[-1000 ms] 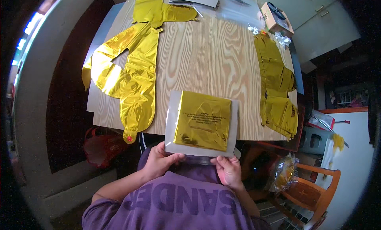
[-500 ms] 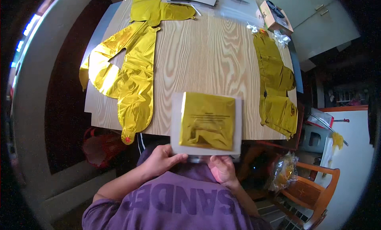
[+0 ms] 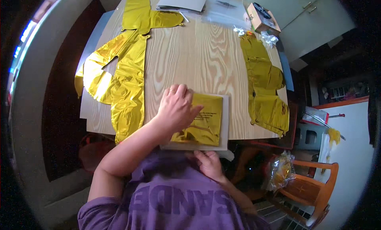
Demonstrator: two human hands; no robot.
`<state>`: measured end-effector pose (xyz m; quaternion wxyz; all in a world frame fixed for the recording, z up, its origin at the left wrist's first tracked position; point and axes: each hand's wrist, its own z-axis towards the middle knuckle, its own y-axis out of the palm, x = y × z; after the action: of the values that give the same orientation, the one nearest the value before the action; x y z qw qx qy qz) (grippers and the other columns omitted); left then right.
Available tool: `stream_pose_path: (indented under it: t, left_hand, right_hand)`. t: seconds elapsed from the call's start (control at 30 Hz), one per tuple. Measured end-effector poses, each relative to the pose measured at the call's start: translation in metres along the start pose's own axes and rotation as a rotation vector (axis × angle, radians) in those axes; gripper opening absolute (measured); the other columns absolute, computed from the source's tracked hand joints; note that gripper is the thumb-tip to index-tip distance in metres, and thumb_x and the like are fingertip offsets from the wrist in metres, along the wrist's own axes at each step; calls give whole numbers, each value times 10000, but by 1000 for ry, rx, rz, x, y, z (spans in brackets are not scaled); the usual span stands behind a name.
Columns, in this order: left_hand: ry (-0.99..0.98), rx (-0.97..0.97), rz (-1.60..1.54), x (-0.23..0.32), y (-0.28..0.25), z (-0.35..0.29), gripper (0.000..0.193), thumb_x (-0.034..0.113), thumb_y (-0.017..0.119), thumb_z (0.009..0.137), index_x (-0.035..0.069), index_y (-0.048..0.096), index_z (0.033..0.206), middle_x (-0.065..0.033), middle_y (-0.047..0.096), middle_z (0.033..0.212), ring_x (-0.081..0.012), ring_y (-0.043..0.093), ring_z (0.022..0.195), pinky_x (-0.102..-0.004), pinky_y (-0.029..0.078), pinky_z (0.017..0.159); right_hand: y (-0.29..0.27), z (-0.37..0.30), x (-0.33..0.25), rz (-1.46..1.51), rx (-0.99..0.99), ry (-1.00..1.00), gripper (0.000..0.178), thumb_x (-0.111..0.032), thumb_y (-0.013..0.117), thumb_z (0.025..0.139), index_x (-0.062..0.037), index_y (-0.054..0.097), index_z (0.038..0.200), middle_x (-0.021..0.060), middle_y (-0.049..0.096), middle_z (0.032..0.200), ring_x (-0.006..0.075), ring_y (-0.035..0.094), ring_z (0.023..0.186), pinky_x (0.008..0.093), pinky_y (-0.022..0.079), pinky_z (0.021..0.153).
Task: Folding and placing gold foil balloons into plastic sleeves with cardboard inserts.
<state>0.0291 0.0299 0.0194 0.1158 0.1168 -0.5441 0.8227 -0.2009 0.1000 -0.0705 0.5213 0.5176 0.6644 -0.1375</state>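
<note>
A flat package point(image 3: 224, 123) with a pale border lies at the table's near edge, partly over it. Inside shows a folded gold foil balloon point(image 3: 210, 128) with small dark print. My left hand point(image 3: 177, 107) reaches across the package's left side, back of the hand up, thumb spread over the gold foil. Its fingers point toward the far side, and their tips are partly hidden. Below the near edge, my right hand point(image 3: 208, 164) grips the package, thumb showing and the other fingers partly hidden under it.
Flat gold foil balloons lie on the left point(image 3: 129, 79) and right point(image 3: 264, 79) of the wooden table point(image 3: 182, 59). At the far side are pale sheets point(image 3: 182, 0), clear plastic sleeves point(image 3: 226, 13) and a small box point(image 3: 264, 21). A wooden chair point(image 3: 305, 188) stands at right.
My left hand has left the package's near edge and moved up over its left side. The package has shifted slightly left and lower toward the table; my right hand keeps its hold.
</note>
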Motion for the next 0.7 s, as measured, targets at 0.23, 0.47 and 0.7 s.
stream_pose_path:
  t: [0.23,0.47,0.7]
  left_hand:
    - [-50,-51,-12,-8,6,-6,340,338,705,852,13,626,910,-156,574,939,-362,534,994,-485,443,888]
    - [-16,-98,-145,4,-4,-25,516,380,749,828,-26,567,1091,-284,468,1397,-458,424,1333,-557,330,1112]
    - [-30,14,-488,3,-31,-53,357,134,762,815,-2,589,1097,-227,592,1202,-407,585,1125,-465,490,944]
  right_hand:
    - [20,-10,-27,156,-97,26,254,-140,625,989,1,636,1200,97,715,1076,178,685,944,321,540,861]
    - [15,-7,-21,158,-77,56,251,-163,631,998,-4,656,1190,45,685,1181,155,591,1137,319,417,1026]
    - [20,-8,-34,227,-31,85,261,-151,637,989,-12,652,1210,46,670,1223,164,580,1166,335,410,1044]
